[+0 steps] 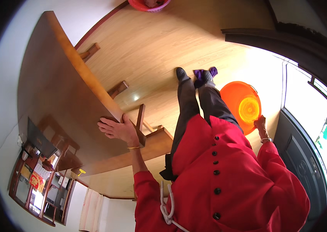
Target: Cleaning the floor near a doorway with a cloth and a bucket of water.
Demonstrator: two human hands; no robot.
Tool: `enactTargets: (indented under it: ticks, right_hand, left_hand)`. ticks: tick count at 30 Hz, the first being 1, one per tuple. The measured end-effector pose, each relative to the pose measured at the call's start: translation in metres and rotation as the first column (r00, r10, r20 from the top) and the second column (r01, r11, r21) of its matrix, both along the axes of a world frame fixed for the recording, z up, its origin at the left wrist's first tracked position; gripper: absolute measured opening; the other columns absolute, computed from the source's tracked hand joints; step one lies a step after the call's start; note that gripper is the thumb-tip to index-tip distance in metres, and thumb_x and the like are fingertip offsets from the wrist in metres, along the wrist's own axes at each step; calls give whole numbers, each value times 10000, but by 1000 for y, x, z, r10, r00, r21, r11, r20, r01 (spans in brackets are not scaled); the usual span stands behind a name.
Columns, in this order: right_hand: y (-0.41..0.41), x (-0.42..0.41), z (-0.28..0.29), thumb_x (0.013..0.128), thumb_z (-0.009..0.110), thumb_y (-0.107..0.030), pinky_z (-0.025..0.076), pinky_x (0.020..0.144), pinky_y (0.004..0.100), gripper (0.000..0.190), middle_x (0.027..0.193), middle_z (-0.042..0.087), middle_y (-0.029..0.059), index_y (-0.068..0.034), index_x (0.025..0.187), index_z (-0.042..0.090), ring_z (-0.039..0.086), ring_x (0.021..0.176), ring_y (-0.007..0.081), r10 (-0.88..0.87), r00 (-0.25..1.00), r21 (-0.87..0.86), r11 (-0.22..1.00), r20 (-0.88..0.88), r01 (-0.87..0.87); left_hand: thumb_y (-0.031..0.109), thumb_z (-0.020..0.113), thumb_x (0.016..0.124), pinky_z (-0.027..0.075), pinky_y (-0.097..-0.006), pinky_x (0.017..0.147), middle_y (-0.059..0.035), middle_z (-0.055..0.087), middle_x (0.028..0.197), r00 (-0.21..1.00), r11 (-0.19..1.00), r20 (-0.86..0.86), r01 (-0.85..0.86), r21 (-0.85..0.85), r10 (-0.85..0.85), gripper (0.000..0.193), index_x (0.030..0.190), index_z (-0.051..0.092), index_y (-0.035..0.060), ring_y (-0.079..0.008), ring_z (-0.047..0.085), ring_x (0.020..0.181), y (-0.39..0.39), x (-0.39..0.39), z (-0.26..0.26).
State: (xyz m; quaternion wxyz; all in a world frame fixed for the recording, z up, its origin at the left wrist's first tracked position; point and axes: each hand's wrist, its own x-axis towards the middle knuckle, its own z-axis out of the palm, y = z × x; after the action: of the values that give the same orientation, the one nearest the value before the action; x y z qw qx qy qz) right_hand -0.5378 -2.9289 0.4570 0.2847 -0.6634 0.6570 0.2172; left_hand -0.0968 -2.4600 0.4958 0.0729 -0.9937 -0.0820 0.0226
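My left hand (120, 129) lies palm down with fingers extended over the dark wooden top rail (141, 137) of what looks like a chair, at the edge of a brown wooden table (65, 95). Whether its fingers grip the rail is hidden. My right hand (261, 124) is closed on the rim of an orange plastic bucket (233, 95), low at my right side. The bucket is tilted so its inside faces me, and no contents show in it. A purple cloth (199, 76) lies on the floor under and around my right shoe (207, 76).
Wooden legs (118, 89) stick out from beneath the table. A pink basin (150, 7) stands at the far wall. At right is a dark door (299, 162) beside a bright opening. A yellow object (81, 172) lies at the table's edge. Wood-look flooring (152, 52) stretches ahead.
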Motion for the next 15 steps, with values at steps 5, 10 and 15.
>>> enactTargets:
  ticks: [5,10,15]
  right_hand:
    - [16,-24,21,543,591,-7,455,441,345,212,583,582,126,10,746,532,593,506,262,198,946,38,980,-257,-195]
    - [29,-61,19,541,614,-36,458,455,346,188,544,564,101,-11,704,524,590,507,236,140,962,40,990,-233,-134]
    - [33,-87,11,543,611,-35,440,413,326,188,553,564,89,-12,707,521,570,469,213,42,988,79,996,-150,-31]
  left_hand:
    - [385,678,707,222,-557,992,-271,172,1415,1000,999,15,-9,47,8,927,1379,175,-9,-423,208,1288,5,1,-6]
    - [410,664,713,224,-566,987,-271,169,1416,1000,1000,21,-5,29,4,924,1381,178,-5,-424,196,1294,3,-2,-9]
    - [424,675,711,241,-586,966,-270,157,1422,999,1000,33,-5,23,4,946,1387,164,3,-416,166,1309,5,-3,-15]
